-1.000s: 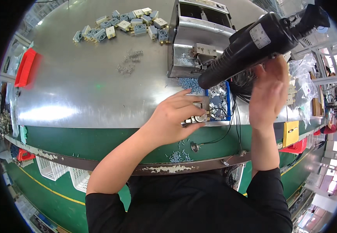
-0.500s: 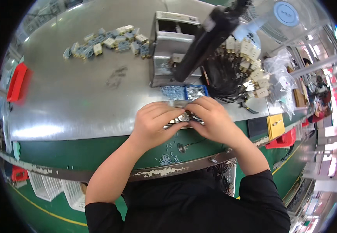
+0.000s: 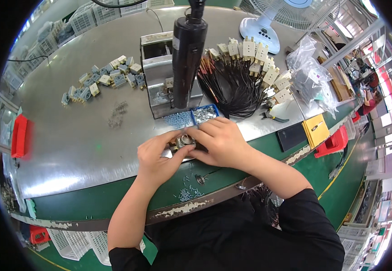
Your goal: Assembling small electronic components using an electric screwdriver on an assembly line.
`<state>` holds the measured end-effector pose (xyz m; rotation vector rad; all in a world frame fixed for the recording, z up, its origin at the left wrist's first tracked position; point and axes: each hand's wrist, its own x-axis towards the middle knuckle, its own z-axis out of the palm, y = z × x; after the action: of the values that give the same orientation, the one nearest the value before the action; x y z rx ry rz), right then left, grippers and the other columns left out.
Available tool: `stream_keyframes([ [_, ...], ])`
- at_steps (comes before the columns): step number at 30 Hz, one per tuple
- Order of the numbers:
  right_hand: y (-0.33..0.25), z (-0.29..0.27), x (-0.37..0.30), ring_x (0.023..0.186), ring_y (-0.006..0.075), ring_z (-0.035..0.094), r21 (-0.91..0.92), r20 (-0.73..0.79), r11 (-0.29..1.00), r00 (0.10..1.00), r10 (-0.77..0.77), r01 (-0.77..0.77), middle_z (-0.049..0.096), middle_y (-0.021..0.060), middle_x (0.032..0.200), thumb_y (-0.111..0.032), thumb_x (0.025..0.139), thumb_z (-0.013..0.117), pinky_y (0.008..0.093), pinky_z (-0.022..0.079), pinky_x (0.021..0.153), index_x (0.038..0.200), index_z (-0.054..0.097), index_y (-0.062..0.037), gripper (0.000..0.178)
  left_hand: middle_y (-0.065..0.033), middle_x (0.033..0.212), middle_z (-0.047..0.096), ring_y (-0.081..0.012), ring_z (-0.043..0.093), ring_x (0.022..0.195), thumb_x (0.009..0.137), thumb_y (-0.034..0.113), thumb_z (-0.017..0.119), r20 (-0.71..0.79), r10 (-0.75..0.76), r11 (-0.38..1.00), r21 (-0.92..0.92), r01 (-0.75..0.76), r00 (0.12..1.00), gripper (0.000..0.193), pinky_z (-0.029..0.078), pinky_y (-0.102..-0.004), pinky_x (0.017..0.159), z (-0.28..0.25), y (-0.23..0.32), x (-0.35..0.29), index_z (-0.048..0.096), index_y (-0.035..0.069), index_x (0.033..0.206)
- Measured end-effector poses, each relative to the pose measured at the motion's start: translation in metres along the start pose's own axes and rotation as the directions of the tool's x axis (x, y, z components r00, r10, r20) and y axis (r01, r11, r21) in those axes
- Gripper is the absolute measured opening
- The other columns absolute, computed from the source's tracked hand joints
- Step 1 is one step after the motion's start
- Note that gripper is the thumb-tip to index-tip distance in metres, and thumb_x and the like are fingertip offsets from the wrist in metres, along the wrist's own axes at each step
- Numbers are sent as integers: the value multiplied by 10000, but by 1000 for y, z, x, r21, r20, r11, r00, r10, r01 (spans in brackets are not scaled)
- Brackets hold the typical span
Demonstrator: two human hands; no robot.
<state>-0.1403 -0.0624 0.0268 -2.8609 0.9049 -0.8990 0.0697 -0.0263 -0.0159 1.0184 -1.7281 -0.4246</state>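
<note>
Near the front edge of the bench [image 3: 78,151], left hand [image 3: 154,156] and right hand [image 3: 224,143] hold a metal part [image 3: 186,140] in closed grips; it looks unfinished, with screws [image 3: 178,119] and clips [image 3: 204,114] lying loose beyond.

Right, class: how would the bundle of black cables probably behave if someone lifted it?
The black cables look floppy, bending in loose curves, so likely to sag. Their blocky cream plugs may dangle as heavier ends. Strands overlap, so they might tangle.

2 hands [image 3: 153,156] [image 3: 222,142] (and 1 fan [image 3: 291,16])
</note>
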Motion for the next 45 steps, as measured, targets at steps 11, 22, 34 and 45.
stream_keyframes([
  [11,87,-60,-19,610,270,609,-105,-569,853,734,370,-511,660,78,741,-262,925,774,381,497,600,944,722,-49,220,-60,845,716,-236,678,693,771,349,888,438,281,957,-61,-283,854,455,521,-361,632,11,14,-9,722,64,1085],
  [22,115,-83,-46,982,257,612,-544,-661,639,747,73,-544,683,75,1012,-269,776,924,387,451,910,1016,718,-62,377,2,801,634,-171,636,712,829,280,826,605,278,926,39,-376,746,329,475,-317,661,26,21,-19,722,75,1064],
  [34,33,-49,-123,677,351,652,7,306,728,694,651,-686,650,197,754,-124,929,723,403,500,628,920,709,26,151,-5,781,667,-170,628,624,759,232,892,583,317,943,-106,-316,748,333,435,-323,558,25,19,-13,731,83,1010],
  [45,45,-76,-109,617,74,592,810,464,-155,457,759,-565,653,32,725,9,935,689,227,460,550,1217,648,60,289,-21,856,725,-192,652,639,727,193,917,420,289,951,-227,-209,860,337,469,-322,556,21,14,-10,743,95,999],
])
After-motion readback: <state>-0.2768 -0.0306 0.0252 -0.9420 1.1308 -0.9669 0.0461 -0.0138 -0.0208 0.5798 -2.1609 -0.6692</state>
